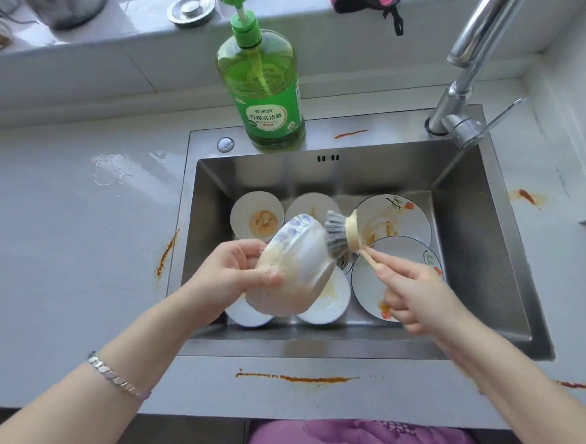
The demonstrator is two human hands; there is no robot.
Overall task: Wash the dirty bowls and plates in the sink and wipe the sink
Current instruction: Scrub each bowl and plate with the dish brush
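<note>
My left hand (237,273) grips a white bowl with blue flowers (292,266), tilted on its side above the steel sink (481,254). My right hand (414,294) holds the wooden handle of a dish brush (338,236), whose grey bristles press against the bowl's outside. In the sink lie several dirty dishes: a small bowl with an orange stain (257,216), a flowered plate at the back right (398,218), another flowered plate (402,259) under my right hand, and white dishes (331,299) beneath the held bowl.
A green bottle of dish soap (265,86) stands on the sink's back rim, the tap (465,78) at the back right. Orange stains mark the counter in front (295,378), left (168,252) and right (526,196). A water puddle (111,171) lies at left.
</note>
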